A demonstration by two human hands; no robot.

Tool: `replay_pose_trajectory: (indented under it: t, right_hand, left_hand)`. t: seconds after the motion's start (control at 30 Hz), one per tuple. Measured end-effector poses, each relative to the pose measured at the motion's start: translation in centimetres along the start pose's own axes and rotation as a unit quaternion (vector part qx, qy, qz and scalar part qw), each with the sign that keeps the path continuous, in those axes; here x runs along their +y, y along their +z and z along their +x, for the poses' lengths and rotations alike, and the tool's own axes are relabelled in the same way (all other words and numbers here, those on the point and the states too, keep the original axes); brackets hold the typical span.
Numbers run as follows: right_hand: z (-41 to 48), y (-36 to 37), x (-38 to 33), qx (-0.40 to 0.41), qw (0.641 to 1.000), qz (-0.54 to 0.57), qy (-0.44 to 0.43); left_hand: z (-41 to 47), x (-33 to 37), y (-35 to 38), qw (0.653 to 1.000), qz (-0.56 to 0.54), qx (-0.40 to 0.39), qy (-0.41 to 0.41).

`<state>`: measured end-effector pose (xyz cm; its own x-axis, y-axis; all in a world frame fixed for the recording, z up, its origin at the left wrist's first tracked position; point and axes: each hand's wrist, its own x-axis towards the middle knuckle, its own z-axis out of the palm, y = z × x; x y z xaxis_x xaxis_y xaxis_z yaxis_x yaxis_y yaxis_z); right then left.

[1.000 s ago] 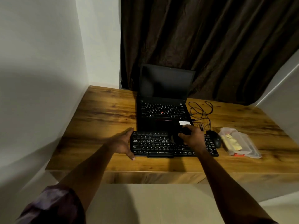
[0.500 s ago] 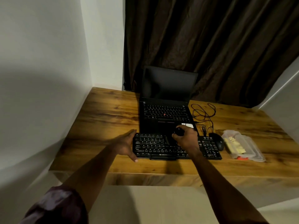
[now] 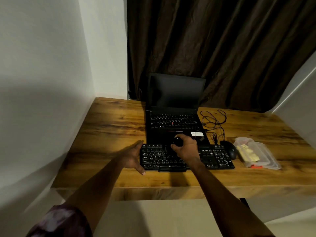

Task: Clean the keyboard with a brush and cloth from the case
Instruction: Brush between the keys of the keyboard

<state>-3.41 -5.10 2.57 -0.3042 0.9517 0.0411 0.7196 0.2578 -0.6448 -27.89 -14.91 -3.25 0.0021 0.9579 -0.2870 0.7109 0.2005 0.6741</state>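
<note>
A black keyboard (image 3: 217, 159) lies on the wooden desk (image 3: 111, 127) in front of an open laptop (image 3: 172, 106). My right hand (image 3: 186, 149) hovers over the keyboard's middle and grips a dark round-handled brush (image 3: 177, 141); the bristle end points down at the keys and is mostly hidden. My left hand (image 3: 132, 156) rests with straight fingers against the keyboard's left edge. A clear plastic case (image 3: 256, 153) with yellowish contents and a red clip lies at the right. No cloth is visible.
A black mouse (image 3: 230, 149) sits between the keyboard and the case, with its tangled cable (image 3: 213, 120) behind it. A dark curtain (image 3: 222, 48) hangs behind the desk, a white wall (image 3: 42, 82) closes the left side, and the desk's front edge is close to me.
My right hand with the brush has moved left along the keyboard, from right of centre to the middle. My left hand stays at the left edge.
</note>
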Motion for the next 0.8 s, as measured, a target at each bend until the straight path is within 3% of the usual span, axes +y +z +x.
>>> replay_pose_trajectory:
  t: [0.2,0.33,0.57,0.8]
  right_hand:
    - [-0.1,-1.9,1.8,0.037,0.998,-0.033,0.031]
    - [-0.4,-0.6,1.3,0.045,0.996,-0.072,0.009]
    - [-1.4,1.3,-1.3,0.007,1.0,-0.003,-0.01]
    - [-1.1,-2.2,1.3,0.052,0.998,-0.016,0.024]
  left_hand:
    - [0.1,0.2,0.0,1.0,-0.007,-0.003,0.002]
    - [0.3,-0.1,0.1,1.0,0.01,-0.003,0.003]
    - [0.1,0.1,0.0,1.0,0.027,0.002,0.009]
    - [0.1,0.5,0.0,1.0,0.023,-0.001,0.016]
